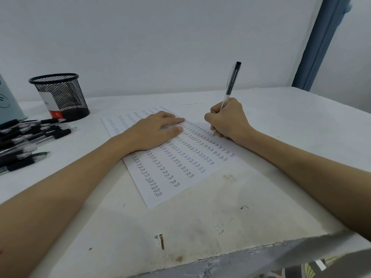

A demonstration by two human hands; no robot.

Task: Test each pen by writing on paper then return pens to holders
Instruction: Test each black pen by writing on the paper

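Head view: the right hand (226, 119) grips the pen (230, 85) low on its barrel, tip on the paper (180, 167) just below the grip. The left hand (156, 131), fingers flat, pins the sheet beside it. Advice: maintain light, even pressure. The nib contact is hidden by the fingers; the mesh holder (60, 95) contents are unclear.

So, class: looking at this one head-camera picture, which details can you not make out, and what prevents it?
- Pen tip: hidden by the right hand.
- Loose pens: cut off by the left edge, so no count.
- Mesh holder contents: unclear through the mesh.
- Far rows on the paper: too small to read.
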